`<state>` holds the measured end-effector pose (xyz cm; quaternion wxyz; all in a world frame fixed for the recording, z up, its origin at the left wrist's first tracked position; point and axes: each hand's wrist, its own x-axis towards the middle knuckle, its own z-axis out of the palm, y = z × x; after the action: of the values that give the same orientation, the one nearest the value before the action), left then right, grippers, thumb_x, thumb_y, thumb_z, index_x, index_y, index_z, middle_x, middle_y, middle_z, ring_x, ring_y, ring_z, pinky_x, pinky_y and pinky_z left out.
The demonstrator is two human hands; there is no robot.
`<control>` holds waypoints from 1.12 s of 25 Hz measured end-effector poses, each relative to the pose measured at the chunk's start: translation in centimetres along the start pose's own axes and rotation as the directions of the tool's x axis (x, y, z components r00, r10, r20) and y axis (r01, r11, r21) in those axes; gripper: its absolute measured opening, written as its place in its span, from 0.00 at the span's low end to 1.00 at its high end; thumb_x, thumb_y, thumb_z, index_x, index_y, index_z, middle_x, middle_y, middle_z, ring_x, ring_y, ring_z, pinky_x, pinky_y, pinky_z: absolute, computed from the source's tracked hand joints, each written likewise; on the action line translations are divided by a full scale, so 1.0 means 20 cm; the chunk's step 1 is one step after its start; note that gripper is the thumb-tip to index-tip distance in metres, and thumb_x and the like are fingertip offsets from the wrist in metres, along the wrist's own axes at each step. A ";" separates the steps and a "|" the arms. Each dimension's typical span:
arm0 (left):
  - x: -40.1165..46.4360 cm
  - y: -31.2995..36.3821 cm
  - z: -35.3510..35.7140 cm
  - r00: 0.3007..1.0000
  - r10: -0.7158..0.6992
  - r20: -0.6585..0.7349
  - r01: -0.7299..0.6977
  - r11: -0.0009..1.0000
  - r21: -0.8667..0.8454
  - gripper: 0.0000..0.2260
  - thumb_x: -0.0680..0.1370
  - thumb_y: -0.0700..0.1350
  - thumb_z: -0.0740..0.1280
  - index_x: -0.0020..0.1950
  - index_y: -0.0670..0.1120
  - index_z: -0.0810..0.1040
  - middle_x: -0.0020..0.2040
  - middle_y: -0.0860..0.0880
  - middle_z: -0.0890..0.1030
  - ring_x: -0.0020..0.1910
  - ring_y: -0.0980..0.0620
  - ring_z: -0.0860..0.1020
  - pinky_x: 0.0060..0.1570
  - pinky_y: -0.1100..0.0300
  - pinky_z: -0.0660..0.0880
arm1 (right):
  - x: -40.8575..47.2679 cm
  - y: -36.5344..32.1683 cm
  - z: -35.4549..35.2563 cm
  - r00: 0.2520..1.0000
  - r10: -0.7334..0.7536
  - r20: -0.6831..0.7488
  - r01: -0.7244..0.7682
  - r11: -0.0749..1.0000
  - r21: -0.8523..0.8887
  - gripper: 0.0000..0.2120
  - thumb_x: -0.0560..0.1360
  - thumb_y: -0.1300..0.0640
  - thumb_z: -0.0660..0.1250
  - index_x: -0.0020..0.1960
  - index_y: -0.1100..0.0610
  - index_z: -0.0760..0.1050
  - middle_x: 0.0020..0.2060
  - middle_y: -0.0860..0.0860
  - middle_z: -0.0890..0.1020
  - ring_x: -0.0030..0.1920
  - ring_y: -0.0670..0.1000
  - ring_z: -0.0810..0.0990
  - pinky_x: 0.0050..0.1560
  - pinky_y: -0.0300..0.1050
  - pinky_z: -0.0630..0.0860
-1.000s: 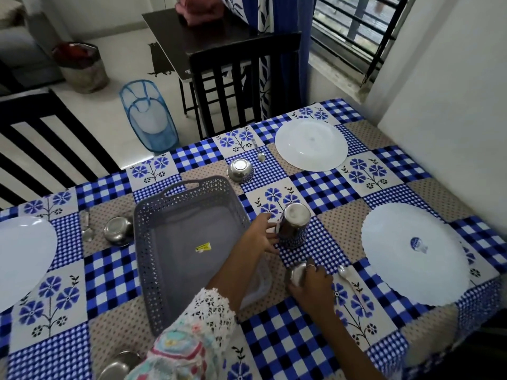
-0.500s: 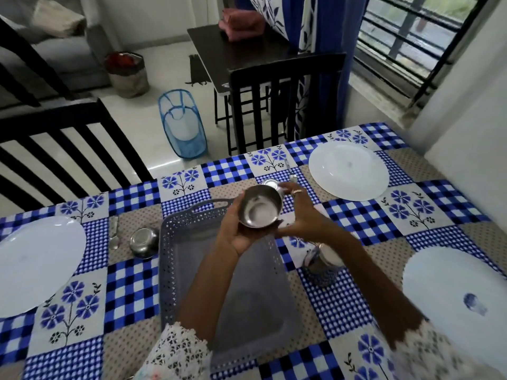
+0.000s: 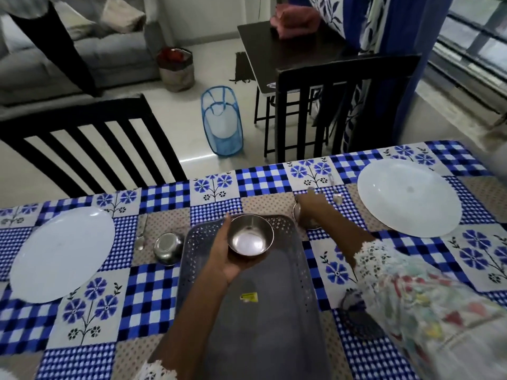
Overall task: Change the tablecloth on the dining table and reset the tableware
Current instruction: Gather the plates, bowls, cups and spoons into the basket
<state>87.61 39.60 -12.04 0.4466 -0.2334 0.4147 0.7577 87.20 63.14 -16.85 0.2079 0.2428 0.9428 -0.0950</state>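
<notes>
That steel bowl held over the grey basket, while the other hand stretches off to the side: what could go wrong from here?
The small round steel bowl sits in the left hand above the grey perforated plastic basket; a loose hold could let it tip or drop. The right hand reaches onto another steel bowl, right beside a steel spoon, which it might knock. Its patterned sleeve could brush the large white plate.

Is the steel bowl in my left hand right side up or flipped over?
Right side up. The steel bowl sits in the left hand above the grey basket, its open mouth facing the camera and its shiny, empty inside showing.
</notes>
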 end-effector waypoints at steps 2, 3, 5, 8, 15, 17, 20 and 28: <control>-0.02 0.00 -0.02 0.999 0.015 -0.038 -0.016 1.000 -0.021 0.23 0.75 0.62 0.61 0.50 0.43 0.78 0.50 0.40 0.80 0.51 0.39 0.76 0.50 0.41 0.73 | -0.07 -0.04 -0.13 0.995 0.046 -0.090 -0.019 0.959 0.281 0.36 0.68 0.48 0.73 0.71 0.53 0.61 0.69 0.62 0.57 0.68 0.65 0.63 0.69 0.56 0.64; -0.04 0.00 -0.01 0.999 0.019 -0.045 -0.020 0.999 -0.029 0.23 0.75 0.63 0.61 0.49 0.43 0.78 0.48 0.40 0.80 0.50 0.40 0.76 0.50 0.41 0.73 | -0.11 -0.08 -0.18 0.984 0.049 -0.169 0.042 0.869 0.493 0.37 0.66 0.47 0.75 0.70 0.53 0.63 0.66 0.61 0.59 0.66 0.62 0.65 0.68 0.54 0.66; -0.09 0.00 -0.01 0.999 0.037 -0.022 -0.038 0.998 -0.056 0.25 0.75 0.64 0.60 0.48 0.42 0.79 0.46 0.40 0.81 0.49 0.40 0.76 0.51 0.42 0.72 | -0.29 -0.22 -0.27 0.946 -0.005 -0.323 0.253 0.633 0.732 0.37 0.62 0.46 0.78 0.64 0.56 0.65 0.59 0.56 0.62 0.59 0.54 0.69 0.62 0.45 0.71; -0.17 0.04 -0.05 0.995 0.093 0.028 -0.089 0.988 -0.127 0.27 0.75 0.65 0.57 0.51 0.42 0.78 0.46 0.39 0.83 0.51 0.40 0.77 0.52 0.42 0.74 | -0.60 -0.51 -0.18 0.876 -0.246 -0.415 0.479 0.546 0.687 0.34 0.60 0.49 0.80 0.55 0.57 0.64 0.55 0.55 0.63 0.54 0.51 0.70 0.57 0.41 0.72; -0.35 0.29 -0.61 0.974 0.207 -0.088 -0.222 0.950 -0.219 0.25 0.75 0.62 0.61 0.55 0.40 0.76 0.46 0.39 0.82 0.49 0.42 0.77 0.42 0.48 0.79 | -0.61 -1.06 0.05 0.781 -0.432 -0.451 0.619 0.436 0.653 0.12 0.71 0.54 0.72 0.50 0.56 0.72 0.50 0.56 0.74 0.51 0.52 0.75 0.54 0.46 0.75; -0.42 0.33 -0.75 0.964 0.235 -0.128 -0.258 0.941 -0.217 0.23 0.77 0.60 0.60 0.54 0.41 0.76 0.44 0.39 0.83 0.48 0.41 0.77 0.39 0.47 0.80 | -0.47 -1.29 0.11 0.791 -0.456 -0.408 0.611 0.562 0.558 0.13 0.75 0.61 0.66 0.58 0.62 0.72 0.59 0.60 0.72 0.58 0.56 0.75 0.62 0.53 0.72; -0.47 0.34 -0.95 0.947 0.244 -0.210 -0.293 0.923 -0.250 0.22 0.76 0.60 0.61 0.57 0.42 0.76 0.49 0.39 0.80 0.50 0.40 0.77 0.42 0.43 0.79 | -0.29 -1.58 0.27 0.832 -0.554 -0.009 0.553 0.830 0.074 0.31 0.76 0.59 0.65 0.74 0.53 0.56 0.74 0.59 0.54 0.73 0.66 0.57 0.68 0.61 0.64; -0.60 0.34 -1.18 0.962 0.204 -0.184 -0.248 0.933 -0.260 0.23 0.76 0.62 0.61 0.49 0.41 0.78 0.39 0.39 0.84 0.46 0.40 0.78 0.41 0.45 0.79 | -0.47 -1.68 0.22 0.918 -0.336 -0.212 0.386 0.629 0.674 0.36 0.64 0.45 0.76 0.66 0.54 0.65 0.64 0.57 0.64 0.58 0.54 0.71 0.54 0.39 0.74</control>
<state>87.15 12.27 -13.51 0.2855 -0.3027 0.3602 0.8349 79.53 28.98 -14.02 0.0451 0.1125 0.8697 -0.4785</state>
